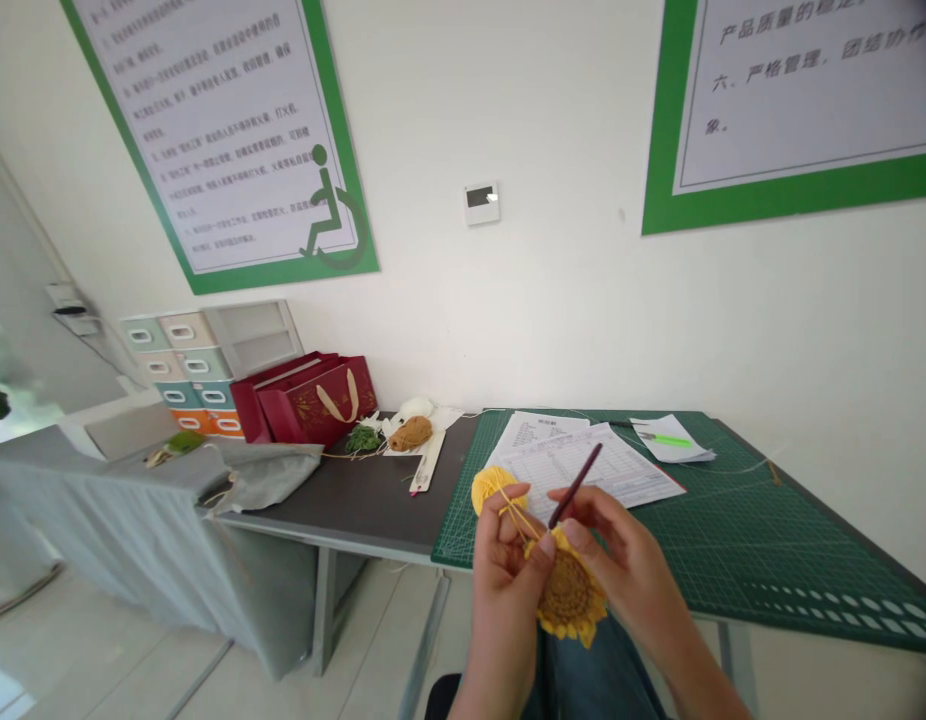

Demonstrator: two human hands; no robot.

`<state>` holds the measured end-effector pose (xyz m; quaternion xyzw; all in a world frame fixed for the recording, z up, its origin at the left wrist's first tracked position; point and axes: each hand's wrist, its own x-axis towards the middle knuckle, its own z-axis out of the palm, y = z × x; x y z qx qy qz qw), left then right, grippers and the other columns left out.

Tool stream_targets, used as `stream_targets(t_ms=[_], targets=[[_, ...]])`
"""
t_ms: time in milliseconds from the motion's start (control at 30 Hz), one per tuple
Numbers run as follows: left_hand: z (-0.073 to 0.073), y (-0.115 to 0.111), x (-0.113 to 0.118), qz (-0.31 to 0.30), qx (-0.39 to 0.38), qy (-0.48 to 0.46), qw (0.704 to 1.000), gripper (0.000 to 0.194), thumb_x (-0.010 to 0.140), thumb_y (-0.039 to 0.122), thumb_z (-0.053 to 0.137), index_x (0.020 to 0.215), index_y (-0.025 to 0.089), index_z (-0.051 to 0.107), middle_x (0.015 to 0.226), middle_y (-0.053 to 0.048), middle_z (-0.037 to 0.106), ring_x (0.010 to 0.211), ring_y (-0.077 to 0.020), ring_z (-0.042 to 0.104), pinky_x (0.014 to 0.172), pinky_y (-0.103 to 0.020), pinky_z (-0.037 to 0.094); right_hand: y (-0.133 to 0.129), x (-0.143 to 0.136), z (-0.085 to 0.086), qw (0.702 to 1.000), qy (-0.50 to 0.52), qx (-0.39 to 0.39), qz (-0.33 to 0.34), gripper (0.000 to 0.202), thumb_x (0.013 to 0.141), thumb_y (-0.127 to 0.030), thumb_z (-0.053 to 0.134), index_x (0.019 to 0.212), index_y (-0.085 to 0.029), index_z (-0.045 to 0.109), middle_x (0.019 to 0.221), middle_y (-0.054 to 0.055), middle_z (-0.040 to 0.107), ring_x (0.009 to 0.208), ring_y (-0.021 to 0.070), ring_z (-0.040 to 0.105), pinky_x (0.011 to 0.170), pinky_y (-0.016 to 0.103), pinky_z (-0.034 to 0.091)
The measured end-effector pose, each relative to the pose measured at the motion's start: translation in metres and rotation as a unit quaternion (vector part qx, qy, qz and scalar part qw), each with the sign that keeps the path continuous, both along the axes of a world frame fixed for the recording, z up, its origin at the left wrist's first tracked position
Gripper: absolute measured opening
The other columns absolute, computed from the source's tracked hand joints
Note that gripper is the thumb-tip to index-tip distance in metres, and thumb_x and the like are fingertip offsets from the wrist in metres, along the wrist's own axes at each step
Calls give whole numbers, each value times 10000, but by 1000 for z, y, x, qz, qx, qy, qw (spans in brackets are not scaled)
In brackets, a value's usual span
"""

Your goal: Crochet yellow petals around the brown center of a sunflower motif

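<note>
A round crocheted piece (572, 592) with a brown centre and yellow petal-like edge hangs between my hands, above my lap. My left hand (508, 560) pinches its upper left edge, and yellow yarn runs over the raised fingers. In my right hand (617, 550) is a dark purple crochet hook (577, 485), tilted up to the right, its lower end at the top of the piece. The right thumb rests against the upper right edge. Just behind my left hand sits a yellow yarn ball (489, 487), partly hidden by the fingers.
Printed papers (605, 460) lie on the green cutting mat (763, 530), and a bright green pen (669, 440) rests on another sheet. To the left are a brown yarn ball (410, 433), green yarn (364, 438), dark red bags (313, 398), small drawers (200, 365) and a grey cloth bag (272, 475).
</note>
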<state>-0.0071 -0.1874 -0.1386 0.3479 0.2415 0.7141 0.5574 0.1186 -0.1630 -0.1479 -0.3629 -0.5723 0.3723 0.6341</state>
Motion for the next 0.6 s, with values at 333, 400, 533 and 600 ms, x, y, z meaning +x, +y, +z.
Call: stream_targets(t_ms=[333, 400, 533, 600], targets=[[15, -20, -9, -51, -36, 29, 998, 335, 920, 286, 751, 1240, 307, 652, 869, 6, 677, 787, -159, 618, 742, -269, 475, -19, -5, 5, 998, 43, 38, -5, 173, 867, -412, 767, 862, -246, 721, 788, 22, 700, 722, 167, 685, 646, 239, 567], [15, -21, -9, -60, -41, 29, 997, 369, 914, 302, 759, 1264, 303, 642, 868, 5, 667, 764, -154, 604, 726, -266, 467, -23, -6, 1, 997, 57, 46, -17, 151, 879, -399, 758, 877, -254, 719, 803, 19, 696, 742, 162, 682, 664, 234, 565], [18, -25, -10, -90, -48, 32, 994, 459, 870, 298, 806, 1298, 291, 641, 884, -8, 670, 798, -158, 608, 763, -270, 461, -28, -7, -3, 995, 80, 49, -36, 140, 893, -395, 748, 879, -260, 713, 798, 8, 681, 740, 153, 662, 675, 230, 557], [21, -25, -13, -112, -50, 38, 992, 473, 885, 288, 787, 1330, 295, 627, 908, -21, 686, 836, -170, 621, 800, -290, 465, -27, -6, -2, 995, 86, 42, -33, 159, 894, -408, 746, 876, -256, 707, 792, 8, 675, 725, 154, 651, 653, 233, 550]])
